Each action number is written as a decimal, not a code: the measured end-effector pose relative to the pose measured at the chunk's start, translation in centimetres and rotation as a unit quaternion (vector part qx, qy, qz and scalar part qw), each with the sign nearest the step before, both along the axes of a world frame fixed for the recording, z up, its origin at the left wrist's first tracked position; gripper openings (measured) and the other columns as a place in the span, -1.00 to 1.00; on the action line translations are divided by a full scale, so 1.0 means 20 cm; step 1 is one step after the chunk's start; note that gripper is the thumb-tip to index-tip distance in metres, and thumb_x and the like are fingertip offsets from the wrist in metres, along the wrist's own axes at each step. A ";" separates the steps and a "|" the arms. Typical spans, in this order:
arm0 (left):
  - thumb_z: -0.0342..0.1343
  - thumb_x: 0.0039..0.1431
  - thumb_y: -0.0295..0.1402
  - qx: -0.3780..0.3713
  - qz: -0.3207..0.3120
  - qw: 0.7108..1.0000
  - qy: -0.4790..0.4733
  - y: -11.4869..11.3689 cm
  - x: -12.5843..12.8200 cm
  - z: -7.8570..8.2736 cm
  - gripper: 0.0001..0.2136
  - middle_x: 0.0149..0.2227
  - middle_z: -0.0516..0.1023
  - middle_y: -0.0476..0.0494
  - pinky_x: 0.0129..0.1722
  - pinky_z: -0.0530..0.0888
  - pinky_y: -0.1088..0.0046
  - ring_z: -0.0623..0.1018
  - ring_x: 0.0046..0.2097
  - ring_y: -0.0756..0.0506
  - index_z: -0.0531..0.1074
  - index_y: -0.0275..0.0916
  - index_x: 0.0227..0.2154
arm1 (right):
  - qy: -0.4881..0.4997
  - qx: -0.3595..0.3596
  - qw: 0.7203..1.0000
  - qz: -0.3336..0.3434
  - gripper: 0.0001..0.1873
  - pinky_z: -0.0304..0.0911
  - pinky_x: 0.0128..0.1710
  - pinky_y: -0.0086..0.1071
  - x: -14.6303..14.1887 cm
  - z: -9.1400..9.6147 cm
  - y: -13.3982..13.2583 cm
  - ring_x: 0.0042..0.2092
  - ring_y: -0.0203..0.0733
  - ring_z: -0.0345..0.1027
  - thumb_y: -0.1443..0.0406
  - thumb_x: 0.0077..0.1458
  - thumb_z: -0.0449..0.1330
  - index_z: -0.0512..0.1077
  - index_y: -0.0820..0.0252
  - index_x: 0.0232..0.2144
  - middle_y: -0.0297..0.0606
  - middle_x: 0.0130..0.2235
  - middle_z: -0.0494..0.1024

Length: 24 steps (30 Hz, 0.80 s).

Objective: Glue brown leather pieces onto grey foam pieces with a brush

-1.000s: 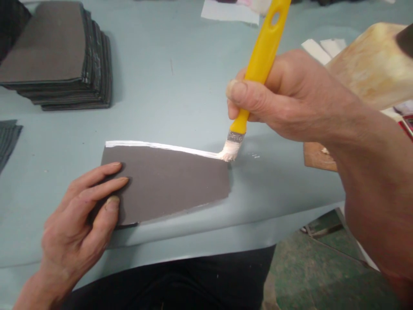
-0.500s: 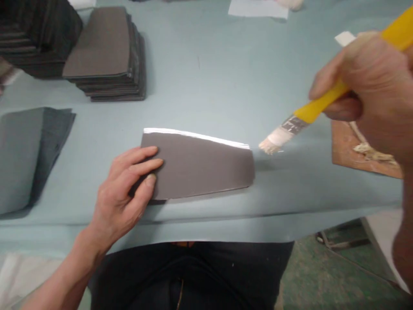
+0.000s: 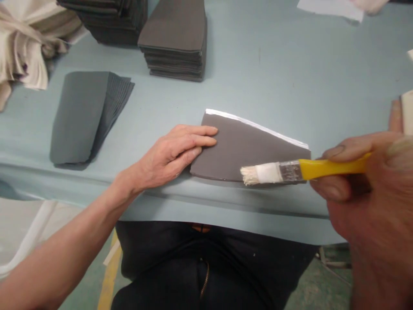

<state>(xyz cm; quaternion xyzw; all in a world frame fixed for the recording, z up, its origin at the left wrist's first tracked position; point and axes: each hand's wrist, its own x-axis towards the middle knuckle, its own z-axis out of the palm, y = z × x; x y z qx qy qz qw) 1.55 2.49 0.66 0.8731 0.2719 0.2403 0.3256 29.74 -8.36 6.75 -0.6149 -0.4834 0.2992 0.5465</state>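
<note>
A dark grey tapered sheet [image 3: 248, 144], perhaps a few stacked together, lies on the table in front of me. A white strip [image 3: 258, 127] runs along its far edge. My left hand [image 3: 176, 150] rests on the sheet's left end, fingers stretched out flat on its surface. In my right hand [image 3: 364, 181] is a paintbrush [image 3: 332, 168] with a yellow handle, gripped between thumb and fingers. Its whitened bristles point left, over the sheet's near edge. Whether they touch it I cannot tell.
Behind stand a stack of similar dark grey pieces [image 3: 176, 26] and a taller dark stack [image 3: 119, 21]. Fanned grey-green pieces [image 3: 79, 116] lie to the left, with beige strips [image 3: 32, 43] beyond. White paper [image 3: 332, 8] lies at the back right. The table's front edge is close to my body.
The paintbrush has moved from beyond the sheet's right end to above its near edge, turning to point left. My left hand stays on the sheet. The view has shifted left.
</note>
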 end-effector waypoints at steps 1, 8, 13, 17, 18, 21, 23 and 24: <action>-0.03 0.57 -0.29 -0.004 -0.004 1.000 -0.003 0.00 0.00 0.00 -0.66 0.38 0.53 -0.22 0.44 0.42 0.08 0.53 0.35 -0.21 0.54 -0.10 0.22 | -0.009 -0.020 1.000 -0.020 -0.72 -0.08 -0.59 -0.22 -0.06 0.01 -0.02 -0.52 -0.30 0.14 0.09 0.42 0.27 0.61 -0.06 -0.37 -0.30 -0.49 0.35; -0.07 0.57 -0.34 -0.012 -0.033 0.999 -0.034 0.01 -0.01 -0.02 -0.65 0.41 0.50 -0.16 0.45 0.40 0.09 0.50 0.38 -0.19 0.52 -0.09 0.23 | 0.016 0.010 0.996 0.085 -0.67 -0.02 -0.64 -0.32 -0.16 -0.04 0.06 -0.57 -0.32 0.12 -0.01 0.33 0.37 0.65 0.02 -0.39 -0.33 -0.53 0.38; -0.07 0.56 -0.38 -0.006 -0.035 0.998 -0.054 0.01 -0.01 -0.05 -0.65 0.42 0.49 -0.13 0.43 0.40 0.05 0.50 0.39 -0.17 0.51 -0.06 0.23 | -0.004 0.021 0.991 0.130 -0.65 0.06 -0.63 -0.34 -0.21 -0.04 0.15 -0.58 -0.33 0.13 -0.01 0.36 0.35 0.64 0.03 -0.39 -0.37 -0.53 0.37; -0.08 0.56 -0.37 0.003 -0.049 0.997 -0.062 0.01 0.00 -0.07 -0.64 0.43 0.48 -0.14 0.45 0.39 0.06 0.49 0.40 -0.16 0.51 -0.07 0.23 | -0.023 0.022 0.977 0.210 -0.67 0.13 -0.61 -0.37 -0.23 -0.02 0.22 -0.58 -0.36 0.13 0.08 0.40 0.32 0.64 0.06 -0.39 -0.40 -0.55 0.33; -0.09 0.56 -0.37 0.003 -0.049 0.997 -0.063 0.01 0.00 -0.07 -0.64 0.42 0.48 -0.13 0.45 0.39 0.06 0.49 0.40 -0.16 0.51 -0.07 0.23 | -0.025 0.024 0.973 0.228 -0.66 0.11 -0.61 -0.38 -0.23 -0.02 0.24 -0.58 -0.37 0.13 0.09 0.41 0.31 0.64 0.08 -0.39 -0.39 -0.55 0.34; -0.10 0.57 -0.35 -0.005 -0.045 0.997 -0.065 0.01 0.00 -0.07 -0.64 0.41 0.49 -0.10 0.43 0.40 0.04 0.51 0.38 -0.17 0.52 -0.03 0.22 | -0.030 0.019 0.966 0.256 -0.61 0.07 -0.60 -0.39 -0.22 0.00 0.30 -0.56 -0.40 0.14 0.06 0.43 0.30 0.62 0.10 -0.42 -0.36 -0.49 0.40; -0.08 0.56 -0.34 -0.009 -0.044 0.996 -0.072 0.01 0.00 -0.07 -0.64 0.40 0.51 -0.09 0.42 0.41 0.01 0.52 0.37 -0.19 0.52 0.00 0.22 | -0.042 0.014 0.960 0.278 -0.59 0.07 -0.58 -0.40 -0.21 0.01 0.34 -0.56 -0.41 0.11 0.06 0.44 0.29 0.61 0.11 -0.43 -0.38 -0.51 0.37; -0.08 0.56 -0.33 -0.012 -0.043 0.996 -0.077 0.01 0.00 -0.07 -0.64 0.38 0.52 -0.09 0.41 0.41 0.02 0.53 0.35 -0.20 0.51 0.01 0.23 | -0.051 0.010 0.955 0.292 -0.58 0.07 -0.57 -0.41 -0.22 0.02 0.36 -0.56 -0.41 0.10 0.05 0.44 0.28 0.60 0.10 -0.43 -0.40 -0.53 0.33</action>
